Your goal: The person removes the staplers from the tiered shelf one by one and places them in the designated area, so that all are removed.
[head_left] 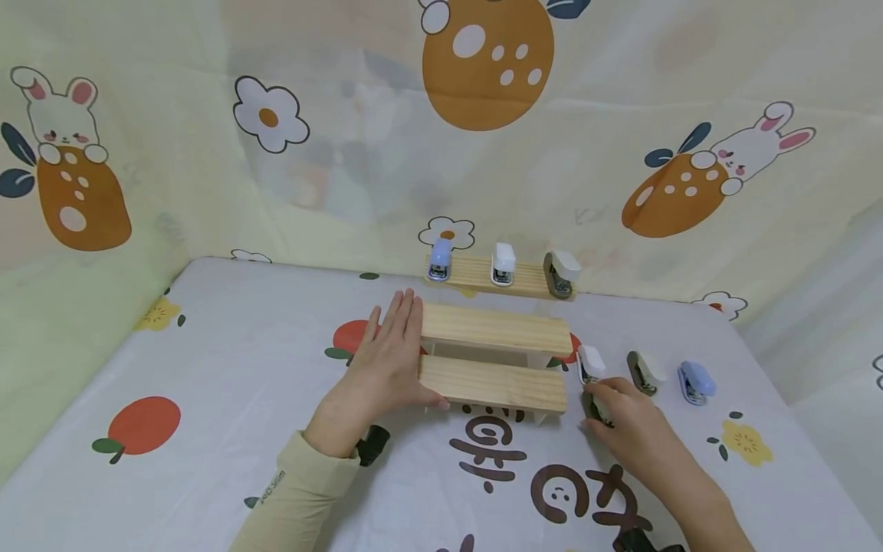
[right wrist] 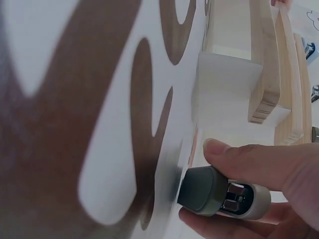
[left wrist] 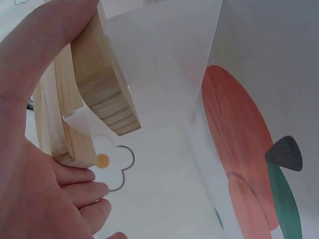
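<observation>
Gripping one dark-green-and-cream mini stapler [right wrist: 202, 191] between thumb and fingers, the right hand [head_left: 638, 429] was just beside the right end of the front plank [head_left: 493, 383], toward the right edge of the table [head_left: 221, 345]. The left hand [head_left: 386, 364], fingers straight, pressed against the left ends of two wooden planks, that one and the middle plank [head_left: 497, 328]. Near the table's back edge, one rear plank [head_left: 472, 272] bore three staplers: one blue [head_left: 440, 259], one white [head_left: 503, 264], one grey-and-white [head_left: 562, 274]. Three others lay toward the table's right edge: a second white stapler [head_left: 591, 363] near the right hand, a green-and-cream stapler [head_left: 645, 373] and a second blue stapler [head_left: 697, 382], making seven altogether.
</observation>
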Demonstrator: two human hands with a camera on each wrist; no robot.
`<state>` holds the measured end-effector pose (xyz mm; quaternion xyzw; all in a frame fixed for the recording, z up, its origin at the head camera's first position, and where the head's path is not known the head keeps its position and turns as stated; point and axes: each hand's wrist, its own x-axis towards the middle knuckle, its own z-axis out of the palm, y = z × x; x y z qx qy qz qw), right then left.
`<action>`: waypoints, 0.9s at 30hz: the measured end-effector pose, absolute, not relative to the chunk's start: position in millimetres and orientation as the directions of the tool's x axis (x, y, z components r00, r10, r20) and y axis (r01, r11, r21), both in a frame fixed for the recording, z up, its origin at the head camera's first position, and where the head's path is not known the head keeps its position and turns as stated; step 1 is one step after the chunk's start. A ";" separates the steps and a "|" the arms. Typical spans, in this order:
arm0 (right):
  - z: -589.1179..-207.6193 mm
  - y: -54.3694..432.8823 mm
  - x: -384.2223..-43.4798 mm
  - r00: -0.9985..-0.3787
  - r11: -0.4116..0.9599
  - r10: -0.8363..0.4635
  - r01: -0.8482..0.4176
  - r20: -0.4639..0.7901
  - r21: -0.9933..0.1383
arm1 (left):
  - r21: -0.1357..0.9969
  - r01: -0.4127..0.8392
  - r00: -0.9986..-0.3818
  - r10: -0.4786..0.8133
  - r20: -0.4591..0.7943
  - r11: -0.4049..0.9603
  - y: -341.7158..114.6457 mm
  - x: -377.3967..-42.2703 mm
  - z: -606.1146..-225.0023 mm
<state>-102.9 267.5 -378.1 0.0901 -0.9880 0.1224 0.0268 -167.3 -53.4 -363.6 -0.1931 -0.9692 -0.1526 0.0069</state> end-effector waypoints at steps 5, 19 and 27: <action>-377.9 266.4 -103.9 -0.990 0.959 -0.139 -0.143 0.035 -0.243 | 0.296 0.375 -0.926 0.371 0.073 0.878 -54.4 -167.2 -363.1; -376.5 263.4 -98.4 -0.986 0.963 -0.166 -0.159 -0.014 -0.218 | 0.304 0.367 -0.929 0.365 0.065 0.879 -55.5 -166.4 -362.4; -364.1 266.4 -94.0 -0.985 0.978 -0.151 -0.136 -0.085 -0.161 | 0.302 0.373 -0.926 0.371 0.066 0.877 -53.4 -167.1 -362.6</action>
